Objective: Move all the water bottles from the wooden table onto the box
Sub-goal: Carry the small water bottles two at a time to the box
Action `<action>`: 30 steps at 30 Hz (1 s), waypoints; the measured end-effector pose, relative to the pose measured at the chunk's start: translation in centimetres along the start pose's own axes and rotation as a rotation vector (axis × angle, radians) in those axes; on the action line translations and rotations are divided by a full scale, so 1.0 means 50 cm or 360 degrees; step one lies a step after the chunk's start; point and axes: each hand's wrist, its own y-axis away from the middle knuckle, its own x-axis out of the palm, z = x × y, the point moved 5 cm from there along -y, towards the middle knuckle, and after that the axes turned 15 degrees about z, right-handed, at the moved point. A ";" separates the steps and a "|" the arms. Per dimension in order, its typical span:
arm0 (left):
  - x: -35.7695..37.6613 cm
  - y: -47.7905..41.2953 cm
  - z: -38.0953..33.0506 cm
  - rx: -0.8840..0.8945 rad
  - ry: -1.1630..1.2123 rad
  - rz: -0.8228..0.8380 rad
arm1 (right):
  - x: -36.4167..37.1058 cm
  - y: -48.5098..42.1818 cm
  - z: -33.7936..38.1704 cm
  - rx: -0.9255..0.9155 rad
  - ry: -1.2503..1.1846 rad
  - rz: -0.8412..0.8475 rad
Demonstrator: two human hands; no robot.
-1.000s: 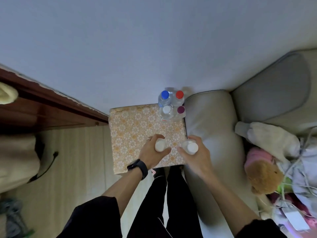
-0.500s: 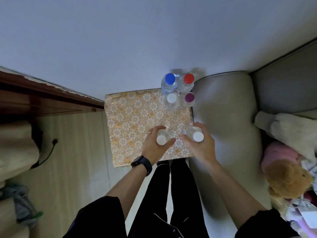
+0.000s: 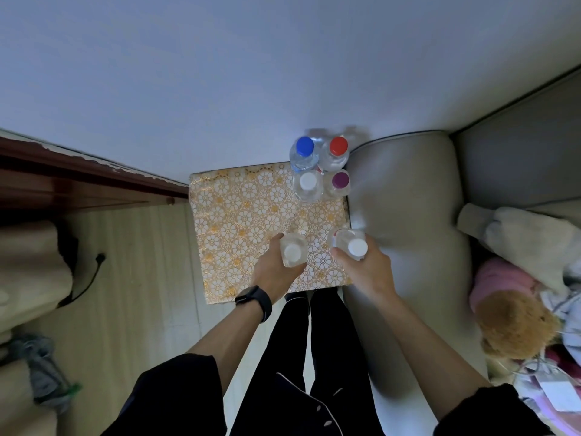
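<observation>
A box [image 3: 239, 221] covered in gold flower-patterned paper lies below me against the wall. At its far right corner stand several clear bottles: a blue-capped bottle [image 3: 304, 146], a red-capped bottle [image 3: 339, 146], a white-capped bottle [image 3: 308, 184] and a purple-capped bottle [image 3: 340, 180]. My left hand [image 3: 276, 272] grips a white-capped bottle [image 3: 293, 253] over the box's near right part. My right hand [image 3: 367, 272] holds a second white-capped bottle [image 3: 355, 245] at the box's right edge. Whether either held bottle touches the box top cannot be told.
A grey sofa arm [image 3: 405, 215] runs right beside the box. Stuffed toys [image 3: 515, 322] and clutter lie on the sofa at far right. A dark wooden ledge [image 3: 78, 184] sits at left, with wood floor, a cable [image 3: 91, 275] and cushions below it.
Both hands have carried their bottles a little farther over the box toward the standing group. The view has tilted, so the box and bottles sit lower in the picture.
</observation>
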 end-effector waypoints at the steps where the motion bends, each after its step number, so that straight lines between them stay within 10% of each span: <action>1: -0.001 -0.001 -0.008 0.0016 0.0011 -0.0027 | 0.000 -0.002 0.002 -0.0011 -0.0004 0.0001; 30: -0.014 -0.100 -0.123 0.0134 -0.0026 -0.0060 | -0.040 -0.094 0.102 -0.0172 0.0124 0.0235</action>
